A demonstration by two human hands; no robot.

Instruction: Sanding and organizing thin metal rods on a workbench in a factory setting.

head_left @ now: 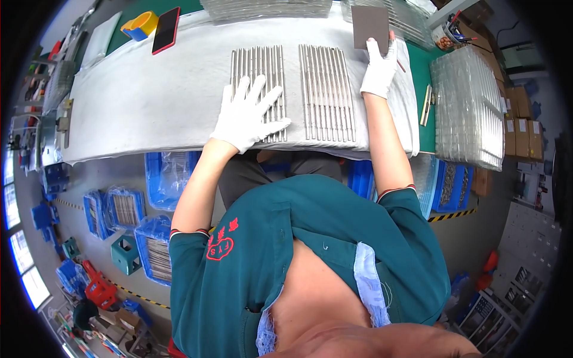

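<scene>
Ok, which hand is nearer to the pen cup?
Right: the right hand, holding the dark card, is left of the pen cup. The left hand, resting on the left metal rods, is much farther left.

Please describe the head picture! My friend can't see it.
A white-gloved left hand rests on a row of metal rods; the gloved right hand holds a dark card. A second rod row lies between the hands on white cloth.
</scene>
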